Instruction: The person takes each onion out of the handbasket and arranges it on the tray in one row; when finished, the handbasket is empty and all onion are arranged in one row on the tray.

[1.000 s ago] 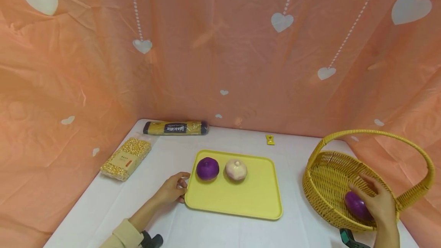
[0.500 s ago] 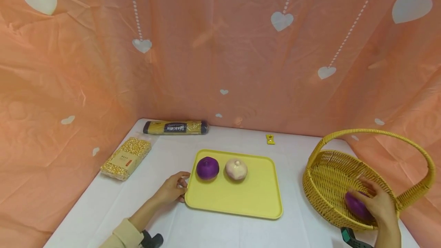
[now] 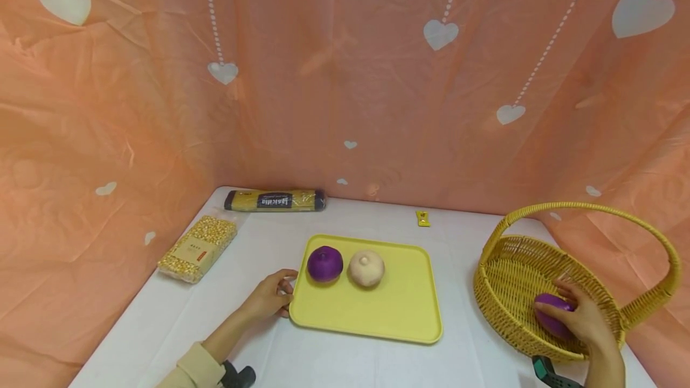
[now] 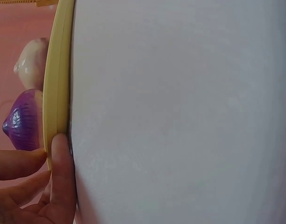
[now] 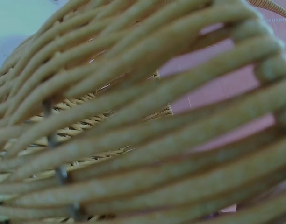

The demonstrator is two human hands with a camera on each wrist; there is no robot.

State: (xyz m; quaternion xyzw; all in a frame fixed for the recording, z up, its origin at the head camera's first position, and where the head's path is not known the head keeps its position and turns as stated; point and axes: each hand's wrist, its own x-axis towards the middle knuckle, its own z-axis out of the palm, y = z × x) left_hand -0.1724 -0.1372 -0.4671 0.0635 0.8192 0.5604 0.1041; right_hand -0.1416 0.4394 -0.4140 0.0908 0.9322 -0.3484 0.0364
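My left hand (image 3: 268,296) pinches the left rim of a yellow tray (image 3: 401,307); in the left wrist view the thumb (image 4: 61,172) lies along the rim's outer side. On that tray stand a purple onion (image 3: 325,264) and, just right of it, a cream garlic bulb (image 3: 366,268). Inside the wicker basket (image 3: 496,307) at the right, my right hand (image 3: 584,318) grips a glossy purple eggplant (image 3: 551,314), with fingers and thumb around it. The right wrist view is filled by the basket's woven wall (image 5: 133,126), which hides this hand.
The basket's tall handle (image 3: 587,205) arches over its opening. A bag of corn kernels (image 3: 197,248) lies at the table's left edge, and a long yellow-and-black packet (image 3: 275,200) at the back left. A small yellow sachet (image 3: 423,218) lies behind the tray.
My right hand has lowered onto the eggplant, taken hold of it and shifted it slightly left. The garlic bulb has tilted and moved a little left. The left hand stays put.
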